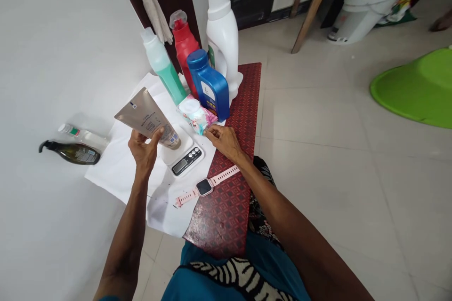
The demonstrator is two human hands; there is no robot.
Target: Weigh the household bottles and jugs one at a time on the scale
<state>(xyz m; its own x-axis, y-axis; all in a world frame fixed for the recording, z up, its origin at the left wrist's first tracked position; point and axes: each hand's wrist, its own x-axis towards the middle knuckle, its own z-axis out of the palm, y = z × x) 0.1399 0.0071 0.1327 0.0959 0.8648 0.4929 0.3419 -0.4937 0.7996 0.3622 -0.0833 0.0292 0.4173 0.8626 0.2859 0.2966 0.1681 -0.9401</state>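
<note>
My left hand [144, 151] is closed around a beige squeeze tube [146, 115], its cap end down over the white plate of a small kitchen scale [187, 162]. Whether the tube's weight rests on the plate I cannot tell. Beside the scale, my right hand [226, 142] has its fingers pinched at the lower edge of a colourful pack of wipes [197, 114] with a white lid. A pink-strapped smartwatch [205, 187] lies face up nearer to me, across white paper [132, 190] and the red patterned tabletop [222, 214].
Behind the pack stand a blue bottle [212, 87], a white jug [226, 33], a red bottle [185, 44] and a green-liquid bottle [165, 68]. A dark pump bottle [72, 152] and a clear bottle [84, 136] are at left. A white bucket [363, 14] and green plastic piece [420, 89] are at right.
</note>
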